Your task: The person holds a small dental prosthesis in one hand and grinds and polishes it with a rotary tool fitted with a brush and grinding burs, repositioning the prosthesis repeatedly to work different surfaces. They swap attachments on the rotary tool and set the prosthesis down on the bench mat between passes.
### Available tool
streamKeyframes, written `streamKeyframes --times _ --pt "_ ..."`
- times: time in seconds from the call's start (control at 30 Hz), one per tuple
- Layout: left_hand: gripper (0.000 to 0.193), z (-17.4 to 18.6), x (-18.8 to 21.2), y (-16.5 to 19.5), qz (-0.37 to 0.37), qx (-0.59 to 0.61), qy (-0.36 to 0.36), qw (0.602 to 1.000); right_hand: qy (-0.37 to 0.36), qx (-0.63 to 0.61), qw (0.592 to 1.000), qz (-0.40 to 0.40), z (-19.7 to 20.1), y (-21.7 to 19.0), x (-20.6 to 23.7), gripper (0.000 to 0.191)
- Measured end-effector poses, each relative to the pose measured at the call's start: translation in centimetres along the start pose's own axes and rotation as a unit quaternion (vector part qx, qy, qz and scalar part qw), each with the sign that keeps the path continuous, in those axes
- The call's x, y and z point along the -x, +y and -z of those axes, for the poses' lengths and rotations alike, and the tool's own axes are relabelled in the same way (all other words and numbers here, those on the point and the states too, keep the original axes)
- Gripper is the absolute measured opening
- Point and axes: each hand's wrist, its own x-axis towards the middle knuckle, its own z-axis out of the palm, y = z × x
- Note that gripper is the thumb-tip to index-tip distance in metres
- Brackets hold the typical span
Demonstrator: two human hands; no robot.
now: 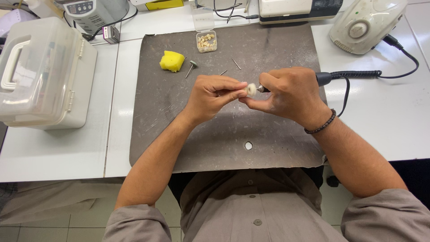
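A white worktop [62, 157] fills the upper two thirds of the frame, with a dark grey mat [179, 125] laid across its middle; the mat's near edge overhangs the worktop's front edge at lower centre, above the person's lap. The mat is dusty and scratched, with a small round hole [248, 145] near its lower middle.

At mid-frame the left hand [210, 96] is curled, fingertips pinched together on something too small to make out. Touching those fingertips is a pale polishing wheel [251, 89] on the tip of a handpiece [323, 78], which the right hand [286, 96] grips in a closed fist. A coiled black cable [358, 73] runs from the handpiece toward the upper right, to a white motor unit [367, 20].

At upper centre of the mat lie a yellow sponge [172, 61], a few loose burs [191, 68] and a small clear box of tooth-like pieces [206, 41]. A large translucent case [42, 74] stands at the left, well apart from the hands. Bare mat lies below and left of the hands; bare worktop shows at lower left and right of centre.
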Motion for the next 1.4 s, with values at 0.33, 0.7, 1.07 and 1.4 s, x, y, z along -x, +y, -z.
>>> streamKeyframes --times 0.33,0.7,1.07,1.4 --pt "0.017 0.3 -0.1 0.2 -0.028 0.037 -0.011 0.999 0.035 0.003 0.999 0.028 0.6 0.6 0.2 0.072" --pt "0.017 0.4 -0.1 0.4 -0.042 0.007 -0.035 0.998 -0.001 -0.004 1.000 0.012 0.3 -0.1 0.0 0.073" --pt "0.017 0.4 -0.2 0.5 -0.074 0.029 -0.014 0.997 0.026 -0.034 0.998 0.044 0.2 0.4 0.4 0.062" --pt "0.018 0.9 0.9 3.9 -0.083 0.072 0.032 0.993 0.101 -0.317 0.942 0.044 0.8 0.7 1.2 0.028"
